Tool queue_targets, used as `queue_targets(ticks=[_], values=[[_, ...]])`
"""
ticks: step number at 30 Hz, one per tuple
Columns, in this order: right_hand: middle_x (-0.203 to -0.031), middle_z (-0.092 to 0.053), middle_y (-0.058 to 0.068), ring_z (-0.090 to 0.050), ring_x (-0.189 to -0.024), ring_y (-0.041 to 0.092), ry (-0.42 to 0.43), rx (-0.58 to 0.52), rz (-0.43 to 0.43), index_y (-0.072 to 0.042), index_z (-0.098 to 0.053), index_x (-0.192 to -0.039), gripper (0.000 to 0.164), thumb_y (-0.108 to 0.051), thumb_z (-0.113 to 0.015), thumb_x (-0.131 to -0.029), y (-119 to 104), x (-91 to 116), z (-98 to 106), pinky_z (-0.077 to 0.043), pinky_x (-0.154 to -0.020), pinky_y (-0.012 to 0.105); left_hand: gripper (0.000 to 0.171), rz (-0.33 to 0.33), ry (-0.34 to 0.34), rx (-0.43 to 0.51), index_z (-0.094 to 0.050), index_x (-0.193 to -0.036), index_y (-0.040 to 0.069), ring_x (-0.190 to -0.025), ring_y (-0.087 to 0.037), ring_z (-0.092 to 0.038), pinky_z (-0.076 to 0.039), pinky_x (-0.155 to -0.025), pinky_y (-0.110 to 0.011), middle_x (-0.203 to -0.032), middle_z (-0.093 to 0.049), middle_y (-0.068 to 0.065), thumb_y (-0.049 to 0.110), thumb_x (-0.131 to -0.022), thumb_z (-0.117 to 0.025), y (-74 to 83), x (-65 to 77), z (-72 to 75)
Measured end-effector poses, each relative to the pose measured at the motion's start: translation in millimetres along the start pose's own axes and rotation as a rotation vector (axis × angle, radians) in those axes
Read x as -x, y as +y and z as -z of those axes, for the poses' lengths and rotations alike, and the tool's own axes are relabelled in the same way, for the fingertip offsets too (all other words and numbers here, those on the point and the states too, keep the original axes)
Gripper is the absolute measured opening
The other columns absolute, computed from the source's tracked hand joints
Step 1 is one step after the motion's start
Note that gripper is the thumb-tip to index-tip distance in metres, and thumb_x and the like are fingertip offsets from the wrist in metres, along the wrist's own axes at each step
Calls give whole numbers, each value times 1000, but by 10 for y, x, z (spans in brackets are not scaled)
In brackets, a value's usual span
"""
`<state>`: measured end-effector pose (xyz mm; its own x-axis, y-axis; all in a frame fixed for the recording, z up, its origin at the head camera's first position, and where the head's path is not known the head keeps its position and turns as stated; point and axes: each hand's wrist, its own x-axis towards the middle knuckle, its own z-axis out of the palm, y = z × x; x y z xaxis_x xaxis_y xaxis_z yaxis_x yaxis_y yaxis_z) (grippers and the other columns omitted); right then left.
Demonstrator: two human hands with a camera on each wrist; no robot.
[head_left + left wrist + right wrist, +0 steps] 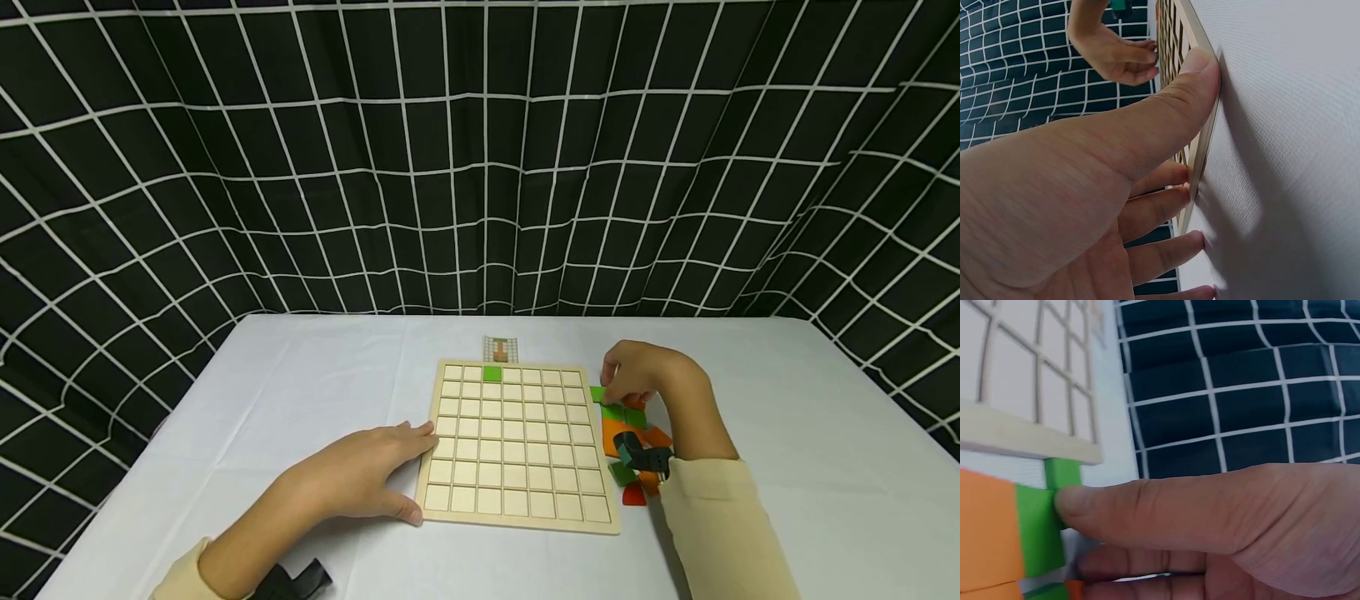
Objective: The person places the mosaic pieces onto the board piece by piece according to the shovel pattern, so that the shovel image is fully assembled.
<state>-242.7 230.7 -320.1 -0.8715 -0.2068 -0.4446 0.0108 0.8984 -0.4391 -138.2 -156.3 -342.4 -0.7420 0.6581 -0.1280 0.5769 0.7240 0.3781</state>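
Observation:
A square wooden grid board point(517, 528) lies flat, with one green square point(492, 373) in its far row. My left hand point(367, 467) rests at the board's left edge, fingers spread and fairly straight. In the left wrist view its thumb point(1194, 69) touches the rim. Beyond the right edge, my right hand point(641, 371) is over a pile of coloured pieces. Its thumb and curled fingers pinch a small green tile point(1063, 474) close to the board's corner. The thumb covers part of that tile. Under the hand lie more green pieces point(636, 419).
Orange pieces point(613, 437), a dark green piece point(622, 474) and a red piece point(633, 494) lie along the board's right side, partly overlapping. A small printed card point(500, 348) lies behind the board. A black gridded curtain point(465, 192) surrounds the white table point(322, 375).

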Motion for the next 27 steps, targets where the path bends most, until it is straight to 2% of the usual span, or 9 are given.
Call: queue_targets(ticks=[9, 17, 22, 27], values=[[-74, -60, 7, -56, -65, 20, -8, -24, 42, -4, -64, -85, 15, -10, -77, -82, 37, -35, -44, -53, -61, 33, 87, -2, 0, -6, -52, -145, 4, -141, -34, -39, -35, -112, -52, -154, -42, -13, 45, -76, -84, -1, 7, -5], [-71, -60, 7, -55, -63, 21, 26, -60, 135, -4, -63, -82, 15, -10, -77, -83, 115, -60, -9, -51, -60, 33, 87, -3, 5, -11, -52, -145, 3, -140, -35, -40, -35, -112, -51, -153, -44, -14, 44, -75, -85, 11, 11, -7], [-71, -61, 7, -54, -63, 22, 51, -104, 207, -2, -66, -87, 9, -5, -74, -84, 167, -68, 8, -48, -59, 33, 88, 3, 8, -17, -51, -145, 4, -140, -35, -41, -36, -112, -51, -153, -44, -13, 44, -75, -85, 13, 8, -12], [-70, -59, 6, -53, -67, 22, 24, -160, 240, -1, -69, -94, 9, -2, -70, -86, 190, -86, 4, -48, -63, 34, 88, 10, 10, -17, -51, -146, 5, -141, -35, -40, -36, -112, -51, -153, -44, -12, 44, -74, -85, 14, 4, -15]])
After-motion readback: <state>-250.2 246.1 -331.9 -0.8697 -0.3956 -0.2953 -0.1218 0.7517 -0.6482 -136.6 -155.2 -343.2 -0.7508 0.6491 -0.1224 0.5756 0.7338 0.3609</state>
